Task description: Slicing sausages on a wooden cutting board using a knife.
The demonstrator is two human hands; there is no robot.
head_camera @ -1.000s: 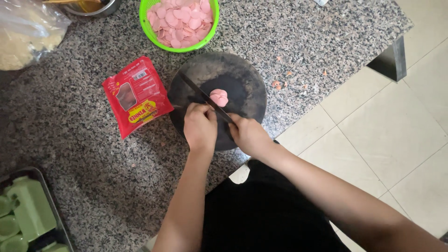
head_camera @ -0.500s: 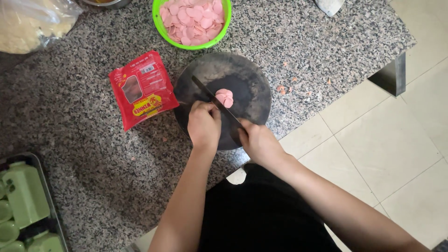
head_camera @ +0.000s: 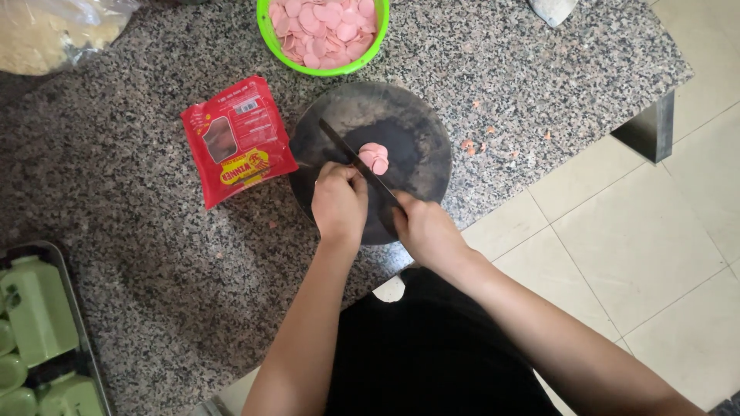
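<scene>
Head view, looking straight down. Speckled grey granite bench [head_camera: 539, 85]; tiled floor to the right of it.

Round dark cutting board [head_camera: 416, 127] lies near the bench's front edge. On its centre, a small heap of pink round sausage slices [head_camera: 375, 158].

Right hand [head_camera: 426, 229] is closed around the handle of a long dark-bladed knife [head_camera: 351, 154]; the blade runs diagonally up and left across the board, just beside the pink slices. Left hand [head_camera: 339, 202] is curled narrow on the board, fingertips pressed down against the blade's left side; what it pins under them is hidden.

Red plastic sausage packet [head_camera: 237, 140] lies flat, touching the board's left edge. Green plastic bowl [head_camera: 266, 23], filled with pink slices, sits just beyond the board. Clear bag of pale contents [head_camera: 54, 35] top left. Metal tray with pale green items [head_camera: 46, 331] bottom left.
</scene>
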